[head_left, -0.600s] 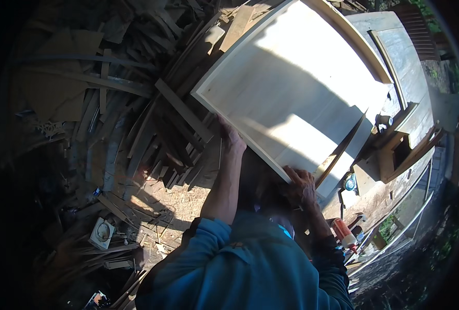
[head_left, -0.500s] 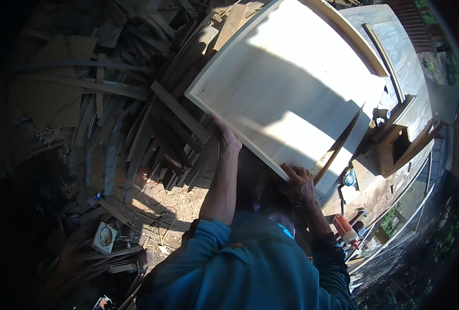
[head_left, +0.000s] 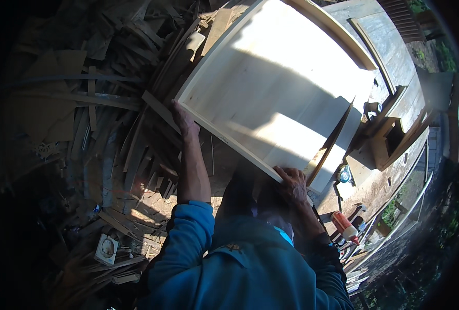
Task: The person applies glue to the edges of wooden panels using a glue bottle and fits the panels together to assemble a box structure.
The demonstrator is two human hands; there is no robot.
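A large pale wooden panel (head_left: 250,93) with raised strips along its edges lies across the workbench, partly in bright sun. At its near left corner my left hand (head_left: 185,123) grips the edge strip, fingers mostly hidden by the wood. My right hand (head_left: 293,185) is closed over the near edge strip, its fingers bent onto the panel's top and the thumb out of sight. Just right of that hand, a thin dark-edged wedge of wood (head_left: 332,142) lies slanted on the panel.
Right of the panel, a small open wooden box frame (head_left: 389,139) and a tape roll (head_left: 344,174) sit on the bench (head_left: 400,62). A red and white bottle (head_left: 344,227) lies nearer, by a hammer (head_left: 361,209). Scrap wood (head_left: 110,134) is heaped along the left.
My left hand has slid left along the edge strip to the panel's corner. The right hand stays on the near edge. The whole scene sits slightly farther left in view.
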